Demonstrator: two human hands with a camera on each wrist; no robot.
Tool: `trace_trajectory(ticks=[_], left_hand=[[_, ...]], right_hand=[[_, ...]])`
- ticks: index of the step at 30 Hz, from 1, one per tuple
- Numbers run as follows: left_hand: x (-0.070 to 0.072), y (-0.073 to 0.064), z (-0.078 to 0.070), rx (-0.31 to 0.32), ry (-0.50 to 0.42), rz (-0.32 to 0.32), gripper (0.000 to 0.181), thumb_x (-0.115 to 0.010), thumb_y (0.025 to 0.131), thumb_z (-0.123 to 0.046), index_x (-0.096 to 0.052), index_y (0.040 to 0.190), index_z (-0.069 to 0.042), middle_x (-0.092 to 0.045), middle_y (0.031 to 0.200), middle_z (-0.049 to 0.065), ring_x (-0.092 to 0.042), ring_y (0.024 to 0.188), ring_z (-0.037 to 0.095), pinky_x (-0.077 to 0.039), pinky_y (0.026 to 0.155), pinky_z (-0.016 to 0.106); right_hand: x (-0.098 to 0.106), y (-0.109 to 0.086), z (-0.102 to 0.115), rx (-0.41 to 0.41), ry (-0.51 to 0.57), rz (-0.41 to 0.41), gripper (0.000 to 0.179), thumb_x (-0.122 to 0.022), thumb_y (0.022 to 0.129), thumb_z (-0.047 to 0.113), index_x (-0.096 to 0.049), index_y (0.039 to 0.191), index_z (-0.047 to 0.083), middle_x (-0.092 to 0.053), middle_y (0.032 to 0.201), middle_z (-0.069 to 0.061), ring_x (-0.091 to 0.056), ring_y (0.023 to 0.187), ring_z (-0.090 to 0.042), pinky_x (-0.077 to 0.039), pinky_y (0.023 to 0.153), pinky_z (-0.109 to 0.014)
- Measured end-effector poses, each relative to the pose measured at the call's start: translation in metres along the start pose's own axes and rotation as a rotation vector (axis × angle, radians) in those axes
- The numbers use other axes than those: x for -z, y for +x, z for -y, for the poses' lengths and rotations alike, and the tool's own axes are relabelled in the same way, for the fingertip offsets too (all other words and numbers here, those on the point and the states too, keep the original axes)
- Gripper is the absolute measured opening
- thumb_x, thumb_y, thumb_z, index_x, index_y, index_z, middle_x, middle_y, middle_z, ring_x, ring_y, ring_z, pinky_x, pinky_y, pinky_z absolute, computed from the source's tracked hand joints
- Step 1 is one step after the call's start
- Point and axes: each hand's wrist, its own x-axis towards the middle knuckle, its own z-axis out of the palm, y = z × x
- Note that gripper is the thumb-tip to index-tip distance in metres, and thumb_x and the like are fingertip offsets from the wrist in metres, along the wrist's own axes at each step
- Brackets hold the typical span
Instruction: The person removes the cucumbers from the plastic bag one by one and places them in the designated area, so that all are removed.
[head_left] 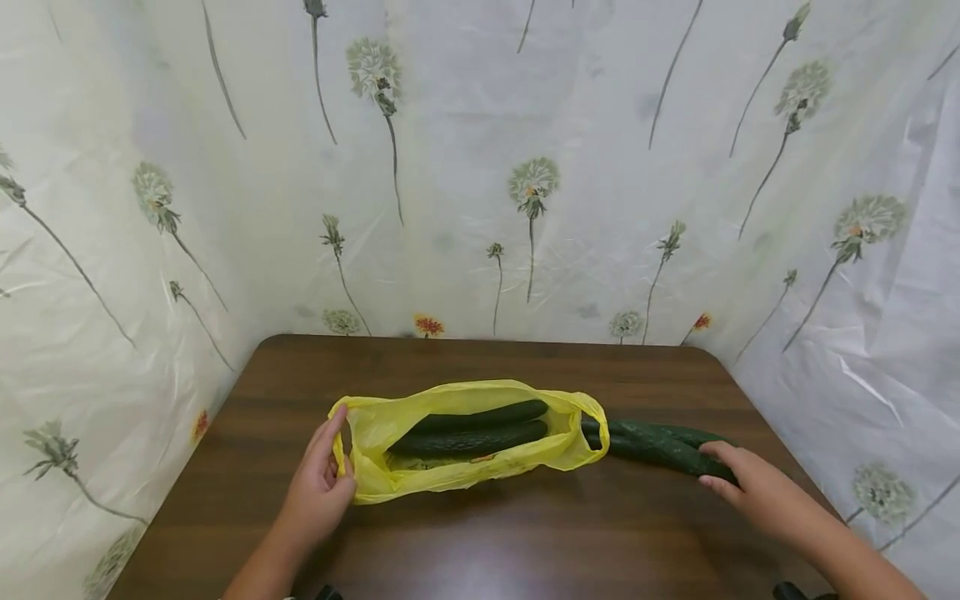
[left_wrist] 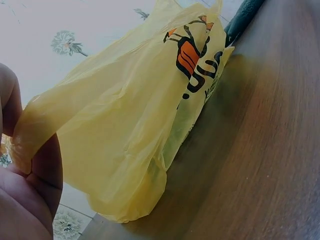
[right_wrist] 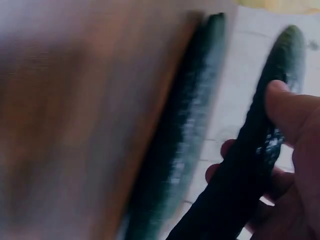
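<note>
A yellow plastic bag [head_left: 457, 482] with a printed black and orange picture lies on its side, its mouth facing up toward me. Two dark green cucumbers [head_left: 472, 440] show inside it. My left hand [head_left: 318, 492] pinches the bag's left handle between thumb and fingers. To the right of the bag, my right hand [head_left: 757, 487] grips one cucumber [right_wrist: 225, 195] near its end, thumb on one side and fingers round the other. Beside it another cucumber [right_wrist: 175, 135] rests on the table. The far ends of these two pass behind the bag's right handle in the head view.
The brown wooden table [head_left: 525, 542] has rounded far corners. A pale curtain [head_left: 450, 275] printed with dandelions and flowers surrounds it at the back and both sides. Dark objects show partly at the bottom edge of the head view.
</note>
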Motion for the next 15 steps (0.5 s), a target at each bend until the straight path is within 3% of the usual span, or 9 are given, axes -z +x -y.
trace_trajectory(ticks=[3,8,15], left_hand=[[0.001,-0.001,0.001,-0.011,-0.011,0.002,0.094,-0.048,0.083,0.022,-0.030,0.166,-0.018,-0.031,0.164,0.015,-0.026,0.057,0.000,-0.037,0.049,0.018],[-0.001,-0.001,0.003,-0.034,-0.023,0.003,0.095,-0.048,0.081,0.023,-0.030,0.166,-0.016,-0.032,0.163,0.017,-0.027,0.058,-0.002,-0.038,0.049,0.017],[-0.004,-0.002,0.004,-0.056,-0.038,0.019,0.095,-0.047,0.082,0.024,-0.030,0.166,-0.016,-0.032,0.163,0.016,-0.027,0.057,-0.001,-0.038,0.048,0.018]], right_hand=[[-0.015,0.001,-0.011,-0.015,-0.012,0.060,0.057,-0.069,0.100,0.033,-0.053,0.141,-0.003,-0.063,0.134,-0.026,-0.063,0.119,-0.046,-0.055,0.090,-0.058],[-0.030,0.003,-0.017,-0.092,-0.053,0.116,0.060,-0.071,0.096,0.043,-0.055,0.141,0.007,-0.066,0.126,-0.014,-0.068,0.106,-0.033,-0.057,0.072,-0.048],[-0.043,-0.001,-0.017,-0.084,-0.315,-0.006,0.050,-0.076,0.092,0.043,-0.065,0.135,0.019,-0.069,0.119,-0.003,-0.066,0.086,-0.017,-0.045,0.059,-0.035]])
